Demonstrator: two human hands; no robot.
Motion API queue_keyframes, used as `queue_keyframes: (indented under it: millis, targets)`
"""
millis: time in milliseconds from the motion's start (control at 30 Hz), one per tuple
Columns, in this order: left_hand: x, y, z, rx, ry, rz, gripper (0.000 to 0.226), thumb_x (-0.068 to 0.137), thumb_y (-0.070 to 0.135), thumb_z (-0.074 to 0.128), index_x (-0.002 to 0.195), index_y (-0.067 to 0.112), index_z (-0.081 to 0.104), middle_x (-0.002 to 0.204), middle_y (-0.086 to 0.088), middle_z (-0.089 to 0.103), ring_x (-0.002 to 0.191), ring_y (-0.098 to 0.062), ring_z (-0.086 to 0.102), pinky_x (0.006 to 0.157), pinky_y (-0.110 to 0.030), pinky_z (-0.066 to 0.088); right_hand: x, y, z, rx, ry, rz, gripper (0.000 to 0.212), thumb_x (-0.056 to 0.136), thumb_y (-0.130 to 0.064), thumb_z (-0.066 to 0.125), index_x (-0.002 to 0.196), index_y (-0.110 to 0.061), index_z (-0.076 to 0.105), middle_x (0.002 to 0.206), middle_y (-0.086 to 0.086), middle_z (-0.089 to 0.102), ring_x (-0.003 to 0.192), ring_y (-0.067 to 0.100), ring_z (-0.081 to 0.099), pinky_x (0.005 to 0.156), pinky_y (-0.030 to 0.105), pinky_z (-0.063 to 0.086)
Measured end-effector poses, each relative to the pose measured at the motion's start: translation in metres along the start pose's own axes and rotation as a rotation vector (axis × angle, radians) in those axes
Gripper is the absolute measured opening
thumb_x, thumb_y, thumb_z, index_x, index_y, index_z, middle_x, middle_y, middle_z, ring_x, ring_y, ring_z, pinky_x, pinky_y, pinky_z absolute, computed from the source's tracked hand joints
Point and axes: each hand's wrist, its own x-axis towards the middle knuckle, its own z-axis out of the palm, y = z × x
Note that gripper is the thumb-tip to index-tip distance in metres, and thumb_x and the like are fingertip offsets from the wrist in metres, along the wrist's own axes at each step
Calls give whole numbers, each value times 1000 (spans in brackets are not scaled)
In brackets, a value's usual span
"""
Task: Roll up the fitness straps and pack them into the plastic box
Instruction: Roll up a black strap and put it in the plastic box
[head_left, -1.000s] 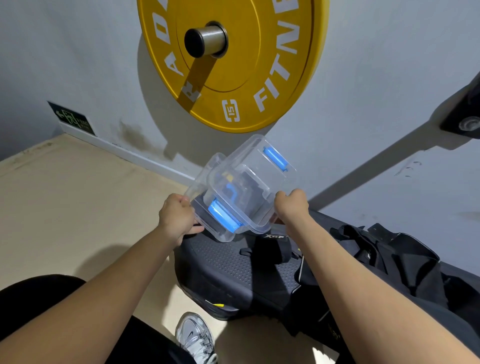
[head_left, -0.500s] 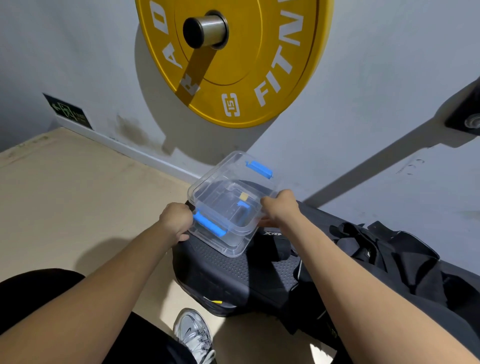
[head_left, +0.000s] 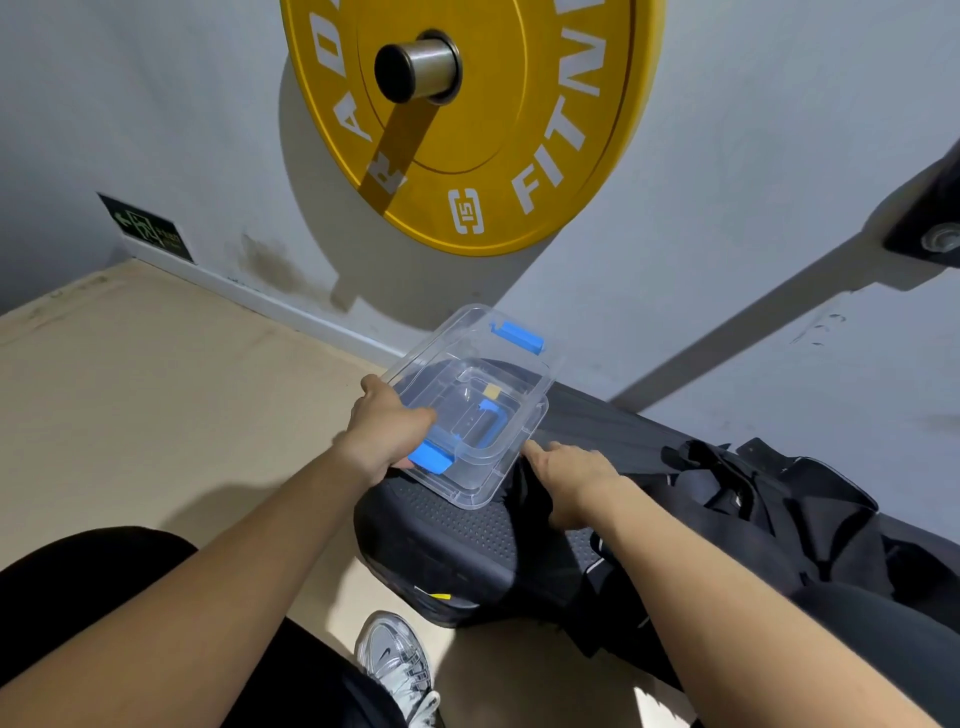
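- While your left hand (head_left: 387, 434) is gripping the clear plastic box with blue latches (head_left: 467, 496) by its near rim, you are likely steadying it on the black dimpled bench pad (head_left: 457, 545).
- Your right hand (head_left: 571, 478) is lying open, holding nothing, index finger pointing at the box's corner; contact unclear.
- Black fitness straps (head_left: 524, 493) are lying draped over the pad under that hand.
- Yellow weight plate (head_left: 519, 130) is hanging on the grey wall (head_left: 727, 182) above beige flooring (head_left: 156, 389).

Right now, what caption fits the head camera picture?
Left hand grips clear box over black bench; right hand beside it.

Grey wall (head_left: 727, 156) w/ yellow weight plate (head_left: 519, 130); beige floor (head_left: 156, 389).
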Motion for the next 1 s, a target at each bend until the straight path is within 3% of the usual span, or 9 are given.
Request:
queue_keyframes:
  millis: [100,200,300,367,467,567,700,833,1000]
  targets:
    - [2,-2,-3,-9,-16,-7,51,96,19,75,128,15,35,127,-8,55,111,-32,66,62,-36,65,-6,5,-20,82,-1,33,89,79,-31,87,141,-9,26,111,8,59,107,35,67,87,41,55]
    - [3,-4,-6,-11,-16,-8,53,94,16,75,129,15,36,121,-9,56,97,-24,67,52,-28,57,-18,17,-64,151,54,88,86,70,-46,86,129,-8,36,113,14,65,97,36,68,79,42,60]
    - [6,-2,-9,-94,-24,-56,57,92,16,78,129,12,35,115,-19,64,71,-20,67,46,-23,55,-34,27,-97,267,162,187,71,60,-63,74,103,-11,50,89,10,73,62,26,75,61,33,57]
    - [6,-2,-9,-153,-45,-78,57,91,14,79,127,15,34,115,-22,64,67,-21,71,46,-23,57,-41,29,-103,324,260,273,70,60,-70,70,93,-12,53,75,5,70,48,22,72,58,31,54]
    - [3,-2,-5,-158,-91,-59,51,92,11,76,120,20,34,116,-20,62,61,-23,77,51,-27,61,-44,24,-105,279,500,355,74,67,-72,75,99,-12,47,82,2,50,76,30,57,66,34,44]
    - [1,1,0,-214,-115,-35,37,96,8,67,112,20,36,120,-14,53,65,-29,80,52,-29,62,-39,9,-110,335,670,246,67,70,-60,81,99,-11,46,86,5,45,80,33,50,66,35,39]
    - [-1,12,4,-247,-105,32,34,99,8,62,121,17,38,123,-10,46,69,-34,81,55,-32,64,-29,-6,-102,411,631,51,58,75,-52,81,105,-9,55,96,12,64,88,36,60,66,36,46]
    - [-15,27,8,-320,-196,24,31,98,13,64,120,20,43,130,-15,51,70,-37,81,58,-32,65,-29,2,-96,363,614,-90,65,79,-42,85,126,-13,51,113,13,66,103,35,62,77,38,48]
    - [-39,29,34,-351,-382,-56,29,98,4,60,121,14,46,123,-27,56,75,-42,81,61,-37,67,-41,13,-84,146,329,-170,60,70,-35,88,121,-22,60,106,4,71,99,31,68,81,42,59]
